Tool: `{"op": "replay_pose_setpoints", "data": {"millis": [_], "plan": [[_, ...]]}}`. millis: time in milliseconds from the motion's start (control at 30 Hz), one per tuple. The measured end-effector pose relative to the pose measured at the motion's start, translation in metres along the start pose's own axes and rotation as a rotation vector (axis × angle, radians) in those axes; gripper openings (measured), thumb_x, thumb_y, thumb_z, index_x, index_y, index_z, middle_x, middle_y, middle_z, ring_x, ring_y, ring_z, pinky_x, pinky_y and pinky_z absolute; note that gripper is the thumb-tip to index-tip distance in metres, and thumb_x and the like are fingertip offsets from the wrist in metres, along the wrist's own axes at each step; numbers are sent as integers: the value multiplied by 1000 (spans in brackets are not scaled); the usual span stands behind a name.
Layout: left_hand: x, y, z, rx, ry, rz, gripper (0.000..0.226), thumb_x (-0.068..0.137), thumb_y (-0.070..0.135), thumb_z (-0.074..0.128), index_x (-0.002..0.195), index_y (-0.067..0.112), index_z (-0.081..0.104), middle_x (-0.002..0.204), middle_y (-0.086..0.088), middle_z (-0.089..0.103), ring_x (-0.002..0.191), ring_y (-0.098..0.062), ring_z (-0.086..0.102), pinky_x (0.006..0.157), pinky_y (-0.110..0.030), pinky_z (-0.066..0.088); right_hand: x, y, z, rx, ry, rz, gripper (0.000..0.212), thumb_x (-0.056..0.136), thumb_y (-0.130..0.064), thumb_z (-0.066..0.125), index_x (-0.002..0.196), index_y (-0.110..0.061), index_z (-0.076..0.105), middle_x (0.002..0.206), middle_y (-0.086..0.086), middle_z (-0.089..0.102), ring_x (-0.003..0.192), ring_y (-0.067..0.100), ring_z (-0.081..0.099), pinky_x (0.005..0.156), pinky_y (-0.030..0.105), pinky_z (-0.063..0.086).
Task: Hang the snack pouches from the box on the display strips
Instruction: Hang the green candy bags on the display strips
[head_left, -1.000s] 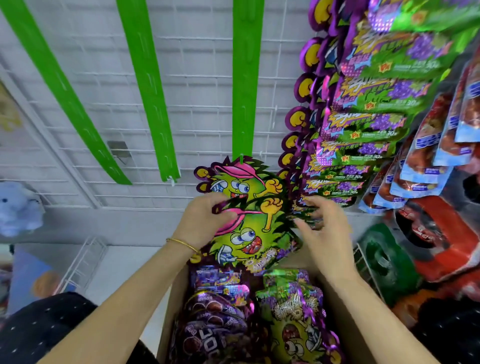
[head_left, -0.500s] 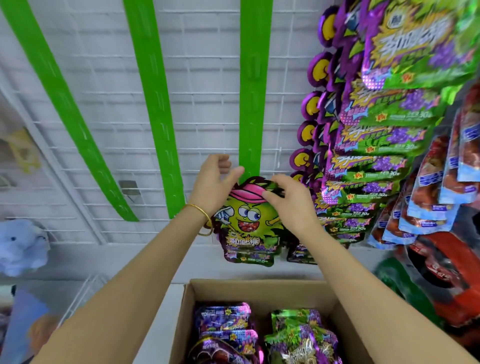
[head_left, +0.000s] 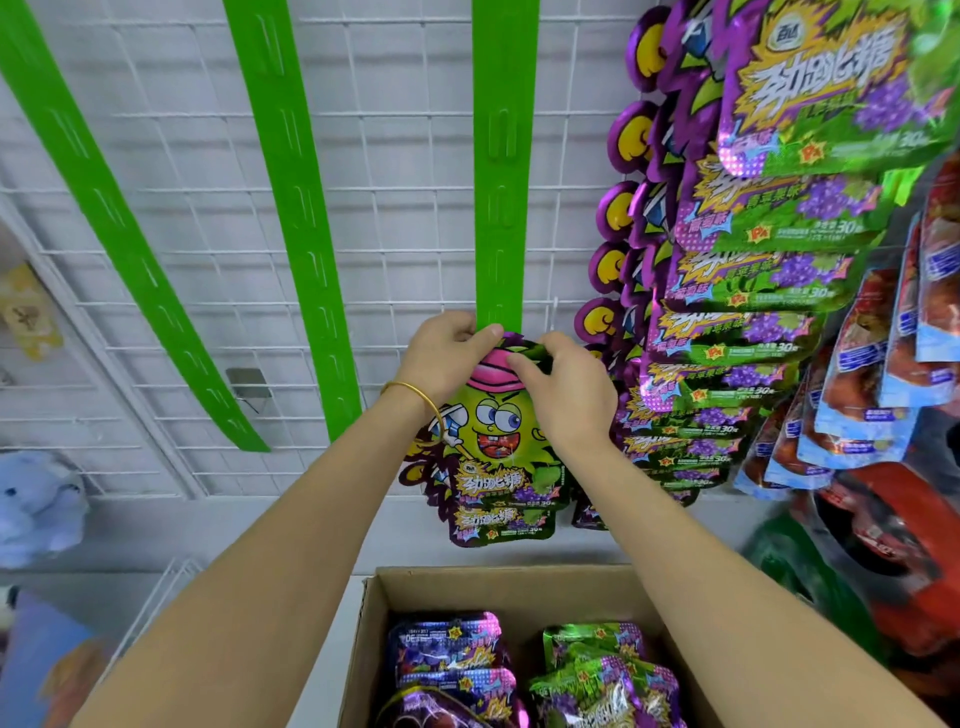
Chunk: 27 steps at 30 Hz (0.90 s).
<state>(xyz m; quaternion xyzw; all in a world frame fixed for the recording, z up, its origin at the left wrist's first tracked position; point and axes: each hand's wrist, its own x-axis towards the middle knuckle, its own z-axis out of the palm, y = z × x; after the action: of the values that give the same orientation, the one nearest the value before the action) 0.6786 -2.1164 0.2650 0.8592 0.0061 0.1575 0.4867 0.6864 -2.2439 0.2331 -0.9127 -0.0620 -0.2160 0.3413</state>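
Pouch (head_left: 493, 436), glossy foil, jagged-edged

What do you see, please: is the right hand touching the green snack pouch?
Touching: the head view shows the right hand pinching the green snack pouch.

A: What hangs on the white wire grid panel (head_left: 395, 218)?
B: Three green plastic display strips (head_left: 503, 156). Green-and-purple foil snack pouches (head_left: 498, 467) hang at the rightmost strip's lower end; a filled column (head_left: 727, 338) lines the panel's right edge.
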Motion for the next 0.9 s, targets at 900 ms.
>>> {"op": "replay_pose_setpoints", "data": {"millis": [900], "plan": [[-121, -67, 22, 105, 116, 224, 50, 78, -4, 56, 114, 28, 48, 105, 16, 44, 104, -6, 50, 87, -13, 42, -105, 93, -20, 48, -56, -158, 29, 90, -11, 57, 119, -13, 53, 113, 0, 56, 95, 16, 59, 76, 32, 52]]}}
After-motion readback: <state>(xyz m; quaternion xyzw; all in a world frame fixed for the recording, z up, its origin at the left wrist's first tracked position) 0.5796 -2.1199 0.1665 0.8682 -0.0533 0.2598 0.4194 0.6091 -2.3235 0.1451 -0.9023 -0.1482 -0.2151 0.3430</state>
